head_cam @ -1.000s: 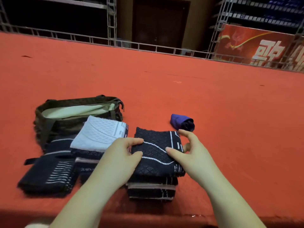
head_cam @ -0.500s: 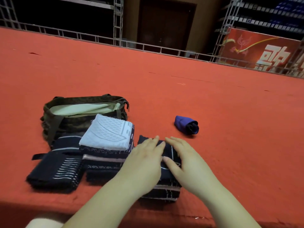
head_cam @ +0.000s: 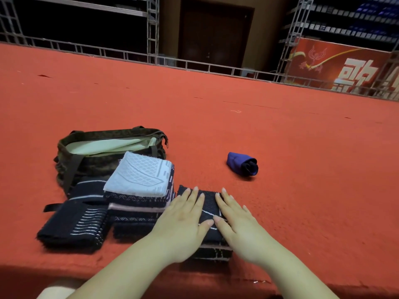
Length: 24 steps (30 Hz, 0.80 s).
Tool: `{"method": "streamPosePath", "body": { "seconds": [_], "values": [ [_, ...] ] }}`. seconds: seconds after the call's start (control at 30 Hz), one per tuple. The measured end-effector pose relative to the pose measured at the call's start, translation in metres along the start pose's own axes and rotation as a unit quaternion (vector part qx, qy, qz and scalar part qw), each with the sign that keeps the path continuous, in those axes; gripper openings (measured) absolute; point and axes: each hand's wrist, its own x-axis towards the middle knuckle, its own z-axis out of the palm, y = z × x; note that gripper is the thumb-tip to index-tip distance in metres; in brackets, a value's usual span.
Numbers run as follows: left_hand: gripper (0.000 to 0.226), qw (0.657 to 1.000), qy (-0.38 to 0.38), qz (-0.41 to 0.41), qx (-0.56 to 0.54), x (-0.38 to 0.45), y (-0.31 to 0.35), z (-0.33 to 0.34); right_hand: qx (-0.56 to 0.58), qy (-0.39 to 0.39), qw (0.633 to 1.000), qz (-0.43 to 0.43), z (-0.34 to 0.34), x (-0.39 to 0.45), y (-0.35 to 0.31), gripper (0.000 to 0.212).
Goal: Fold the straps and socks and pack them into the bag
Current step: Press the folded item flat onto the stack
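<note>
On the red carpeted surface, near its front edge, both hands lie palm-down on a folded dark strap that tops a short stack. The left hand and right hand sit side by side, fingers extended and slightly spread, pressing flat and gripping nothing; the thumb tips nearly meet.

Handling, as judged: the strap appears to be soft, light knitted fabric that compresses under pressure and may spring open once released. It is best taken by pinching the whole folded thickness at opposite edges, so that the layers stay together.

Just left stands a second stack topped by a white folded piece, and further left a dark striped piece. The open olive bag lies behind these, touching them. A rolled purple sock lies well apart to the right.

Obscured: the hands cover most of the top strap, the lower layers show only as edges, and the number of items per stack cannot be determined. The bag interior shows only pale lining.
</note>
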Motion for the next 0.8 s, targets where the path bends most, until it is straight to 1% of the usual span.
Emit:
{"method": "streamPosePath", "body": {
  "seconds": [0.1,0.17,0.23,0.3,0.37,0.47,0.57,0.67,0.73,0.77,0.8],
  "values": [
    [0.066,0.999,-0.049,0.015,0.002,0.004,0.000,-0.016,-0.011,-0.016,1.000,-0.004,-0.008,0.000,-0.001,0.061],
    [0.062,0.997,-0.068,0.019,-0.007,0.010,-0.001,-0.034,0.028,-0.013,0.999,-0.012,-0.020,0.001,-0.001,0.063],
    [0.053,0.998,-0.052,0.024,-0.033,0.023,-0.004,-0.052,0.104,0.019,0.994,-0.016,-0.034,0.004,0.003,0.063],
    [0.048,0.998,-0.024,0.032,-0.040,0.039,-0.004,-0.066,0.144,0.061,0.988,-0.010,-0.045,0.012,0.013,0.060],
    [0.049,0.999,-0.020,0.035,-0.019,0.060,-0.002,-0.076,0.146,0.091,0.985,0.011,-0.051,0.025,0.029,0.056],
    [0.048,0.998,-0.043,0.049,0.006,0.097,0.006,-0.083,0.143,0.114,0.981,0.057,-0.046,0.048,0.058,0.053],
    [0.046,0.996,-0.070,0.055,-0.002,0.135,0.012,-0.080,0.160,0.125,0.973,0.108,-0.033,0.072,0.090,0.053],
    [0.044,0.996,-0.067,0.057,-0.004,0.178,0.008,-0.068,0.171,0.158,0.960,0.157,-0.028,0.093,0.116,0.053],
    [0.046,0.997,-0.057,0.061,0.000,0.209,0.004,-0.058,0.212,0.185,0.944,0.173,-0.027,0.107,0.129,0.058],
    [0.046,0.996,-0.057,0.063,-0.004,0.225,0.003,-0.053,0.224,0.194,0.938,0.179,-0.026,0.114,0.136,0.064],
    [0.046,0.996,-0.060,0.066,-0.013,0.240,0.004,-0.049,0.208,0.209,0.939,0.179,-0.023,0.125,0.147,0.072]
  ]
}}
